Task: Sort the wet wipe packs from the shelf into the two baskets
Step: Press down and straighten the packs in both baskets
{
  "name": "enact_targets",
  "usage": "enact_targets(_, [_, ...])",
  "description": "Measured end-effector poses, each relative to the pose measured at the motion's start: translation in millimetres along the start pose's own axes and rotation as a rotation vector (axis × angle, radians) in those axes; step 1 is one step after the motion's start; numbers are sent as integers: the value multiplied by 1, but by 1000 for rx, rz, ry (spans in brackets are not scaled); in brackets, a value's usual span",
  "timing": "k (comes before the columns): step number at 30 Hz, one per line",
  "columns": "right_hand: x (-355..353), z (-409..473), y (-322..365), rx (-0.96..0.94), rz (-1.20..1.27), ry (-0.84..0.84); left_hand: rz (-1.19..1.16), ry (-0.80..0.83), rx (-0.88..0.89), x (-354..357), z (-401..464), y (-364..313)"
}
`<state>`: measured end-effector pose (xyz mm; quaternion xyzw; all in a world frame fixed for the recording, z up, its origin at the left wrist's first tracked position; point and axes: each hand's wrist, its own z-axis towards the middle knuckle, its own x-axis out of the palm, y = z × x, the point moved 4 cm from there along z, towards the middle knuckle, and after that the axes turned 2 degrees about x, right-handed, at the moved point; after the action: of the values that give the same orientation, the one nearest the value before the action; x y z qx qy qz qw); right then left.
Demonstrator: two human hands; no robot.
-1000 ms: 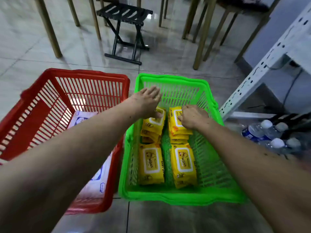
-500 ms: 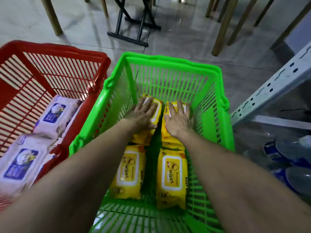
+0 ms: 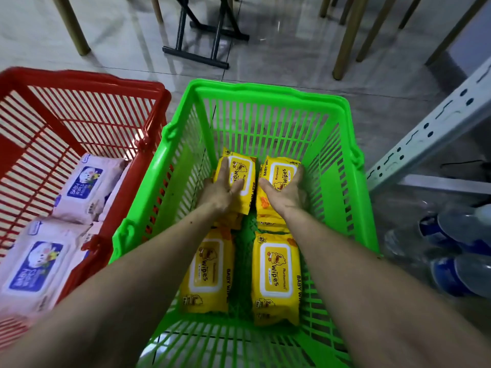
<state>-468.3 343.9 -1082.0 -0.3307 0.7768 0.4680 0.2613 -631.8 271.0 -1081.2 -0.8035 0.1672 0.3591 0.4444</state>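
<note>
Yellow wipe packs are lying in the green basket, two stacks at the far end under my hands and two packs nearer me. My left hand is pressing flat, fingers spread, on the far left pack; my right hand is cupping loosely over the far right pack. Nearer my wrists, two more packs are sitting side by side. Left of my left hand, the red basket is holding pink packs. Right of my right hand, a grey shelf post is slanting above water bottles.
</note>
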Motion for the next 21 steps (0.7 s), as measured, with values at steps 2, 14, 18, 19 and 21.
enact_targets(2, [4, -1, 1, -11, 10, -4, -90, -68, -32, 5, -4, 1])
enact_targets(14, [-2, -7, 21, -468, -391, -216, 328, -179, 238, -10, -2, -16])
enact_targets(18, [15, 2, 18, -567, -558, -102, 498, -30, 365, 4, 12, -14])
enact_targets(19, [16, 4, 17, -555, -550, -105, 475, -30, 358, 4, 14, -12])
enact_targets(21, [16, 5, 14, -508, -536, -83, 421, -20, 306, 3, 13, -10])
